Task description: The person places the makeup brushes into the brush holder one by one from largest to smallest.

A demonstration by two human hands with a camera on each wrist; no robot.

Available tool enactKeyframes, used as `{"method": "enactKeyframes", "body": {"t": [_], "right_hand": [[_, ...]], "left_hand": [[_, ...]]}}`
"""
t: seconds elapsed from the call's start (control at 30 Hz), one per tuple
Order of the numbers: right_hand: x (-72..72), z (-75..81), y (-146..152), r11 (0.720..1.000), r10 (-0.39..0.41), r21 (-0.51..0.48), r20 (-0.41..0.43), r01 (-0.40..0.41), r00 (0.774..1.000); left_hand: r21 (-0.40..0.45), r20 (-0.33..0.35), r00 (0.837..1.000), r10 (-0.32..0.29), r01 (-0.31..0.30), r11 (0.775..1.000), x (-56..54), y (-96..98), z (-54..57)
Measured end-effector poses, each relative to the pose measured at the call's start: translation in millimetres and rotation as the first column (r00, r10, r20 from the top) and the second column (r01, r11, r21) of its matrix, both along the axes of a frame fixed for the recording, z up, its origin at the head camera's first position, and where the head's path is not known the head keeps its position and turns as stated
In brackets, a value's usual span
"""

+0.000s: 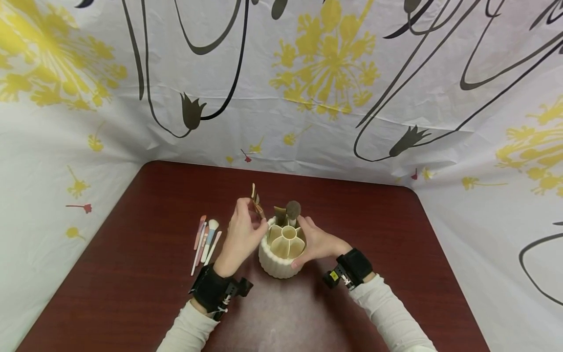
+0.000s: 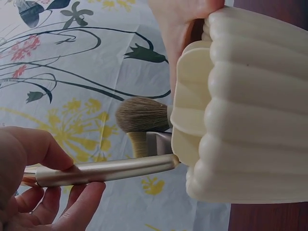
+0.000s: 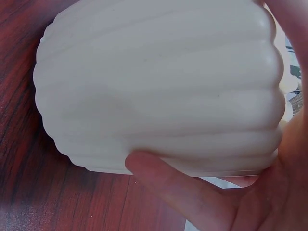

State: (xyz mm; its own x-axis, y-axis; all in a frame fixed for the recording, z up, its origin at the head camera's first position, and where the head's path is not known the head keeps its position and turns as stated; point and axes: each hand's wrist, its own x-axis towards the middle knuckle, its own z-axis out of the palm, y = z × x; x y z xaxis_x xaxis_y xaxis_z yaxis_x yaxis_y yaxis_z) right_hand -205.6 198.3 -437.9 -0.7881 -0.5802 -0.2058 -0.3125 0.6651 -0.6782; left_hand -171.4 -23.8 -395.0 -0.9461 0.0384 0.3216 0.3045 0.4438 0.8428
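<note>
A cream, ribbed brush holder [image 1: 281,266] with several compartments stands upright on the table. My left hand [image 1: 244,230] pinches a makeup brush with a gold handle [image 2: 110,171]. In the left wrist view the handle's end is at the holder's rim; whether it touches is hard to tell. Two brushes stand in the holder's far compartments: a fluffy grey-brown one [image 1: 293,209] and a flat one with yellowish bristles [image 2: 139,144]. My right hand [image 1: 320,242] grips the holder's right side, its thumb [image 3: 163,178] along the ribbed wall.
Several makeup brushes with pink, white and blue handles [image 1: 205,244] lie side by side on the dark red-brown table [image 1: 145,244], left of my left hand. A patterned white cloth [image 1: 281,142] hangs behind the table and along its sides.
</note>
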Motion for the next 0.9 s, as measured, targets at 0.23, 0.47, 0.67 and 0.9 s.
{"method": "enactKeyframes", "body": {"t": [0.23, 0.47, 0.67, 0.9], "right_hand": [[1.2, 0.6, -0.1, 1.0, 0.005, -0.005, -0.018, -0.005, 1.0], [1.1, -0.7, 0.0, 1.0, 0.013, -0.004, -0.045, -0.013, 0.999], [2.2, 0.4, 0.4, 1.0, 0.005, 0.031, -0.016, -0.005, 1.0], [2.0, -1.4, 0.7, 0.999, 0.001, 0.034, -0.011, 0.0, 1.0]], "left_hand": [[0.008, -0.011, 1.0, -0.016, 0.016, 1.0, -3.4, 2.4, -4.3], [0.026, -0.046, 0.998, -0.051, 0.052, 0.998, -6.4, 4.4, -11.6], [0.027, -0.051, 0.996, -0.067, 0.069, 0.997, -8.1, 6.4, -18.0], [0.003, -0.073, 0.995, -0.072, 0.072, 0.997, -9.8, 8.4, -22.8]]}}
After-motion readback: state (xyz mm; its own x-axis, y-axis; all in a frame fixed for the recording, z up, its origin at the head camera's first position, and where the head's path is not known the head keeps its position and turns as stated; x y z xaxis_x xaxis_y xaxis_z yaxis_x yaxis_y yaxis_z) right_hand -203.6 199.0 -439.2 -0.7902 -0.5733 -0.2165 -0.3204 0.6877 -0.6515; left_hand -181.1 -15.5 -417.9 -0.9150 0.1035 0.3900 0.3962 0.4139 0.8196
